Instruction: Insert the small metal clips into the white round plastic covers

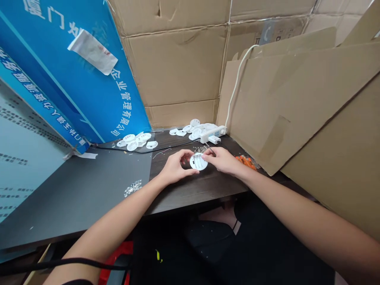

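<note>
A round white plastic housing (198,162) with parallel grooves and a small dark opening is held just above the table's front part. My left hand (177,166) grips its left edge, fingers behind and thumb below. At the right edge, my right hand (221,160) is closed with its thumb pressed on the rim. A thin dark stick-like piece (210,148) pokes out at the right fingers; its kind is unclear. Right behind the housing lies a pile of small metal parts (200,149). Some fingertips of both hands are hidden.
White housings lie in a left pile (139,138) and a back pile (194,127). A white power strip (212,134) with a plugged-in adapter stands behind my hands. Small clear or shiny parts (132,188) lie left, orange pieces (247,161) right. Cardboard walls (178,63) enclose the back.
</note>
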Demonstrator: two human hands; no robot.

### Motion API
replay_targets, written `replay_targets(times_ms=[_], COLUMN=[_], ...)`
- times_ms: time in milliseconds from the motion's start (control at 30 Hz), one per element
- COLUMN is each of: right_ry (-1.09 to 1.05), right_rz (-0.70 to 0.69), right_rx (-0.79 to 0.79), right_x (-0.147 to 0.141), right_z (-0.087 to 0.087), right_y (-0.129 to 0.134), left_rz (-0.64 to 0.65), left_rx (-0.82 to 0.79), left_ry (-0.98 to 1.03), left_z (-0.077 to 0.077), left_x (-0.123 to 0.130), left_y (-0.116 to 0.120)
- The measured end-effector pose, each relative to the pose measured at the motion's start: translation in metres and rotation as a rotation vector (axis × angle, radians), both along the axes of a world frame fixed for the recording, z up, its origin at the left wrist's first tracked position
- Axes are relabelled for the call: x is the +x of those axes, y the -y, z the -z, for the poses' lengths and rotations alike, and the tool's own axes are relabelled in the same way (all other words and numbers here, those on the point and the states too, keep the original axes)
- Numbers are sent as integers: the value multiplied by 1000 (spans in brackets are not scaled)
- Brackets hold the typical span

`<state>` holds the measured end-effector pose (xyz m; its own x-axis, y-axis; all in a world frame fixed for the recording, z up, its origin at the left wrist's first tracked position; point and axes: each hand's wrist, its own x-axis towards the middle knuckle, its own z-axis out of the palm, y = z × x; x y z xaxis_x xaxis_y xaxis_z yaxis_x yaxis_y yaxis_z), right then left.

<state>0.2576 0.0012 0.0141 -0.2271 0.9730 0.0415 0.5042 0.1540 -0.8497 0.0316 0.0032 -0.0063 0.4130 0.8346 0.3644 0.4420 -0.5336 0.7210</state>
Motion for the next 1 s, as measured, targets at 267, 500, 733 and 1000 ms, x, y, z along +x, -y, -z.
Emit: replay_targets(times_ms=[267, 500, 733, 1000], right_ry=[-192, -46, -37, -369], right_rz=[12, 31, 23, 34], right_rx=[120, 246, 259, 3], right_x=[-11, -18, -27, -30], right_z=[7, 2, 6, 5], right_y=[-2, 7, 10, 8], left_rz=[82, 66, 5, 139], left_rx=[-344, -481, -347, -263], left_ry=[418, 543, 446, 357], left_z=[-3, -1, -6, -4], left_x=[-2, -4, -4, -15], left_y=[-6, -8, -6, -9])
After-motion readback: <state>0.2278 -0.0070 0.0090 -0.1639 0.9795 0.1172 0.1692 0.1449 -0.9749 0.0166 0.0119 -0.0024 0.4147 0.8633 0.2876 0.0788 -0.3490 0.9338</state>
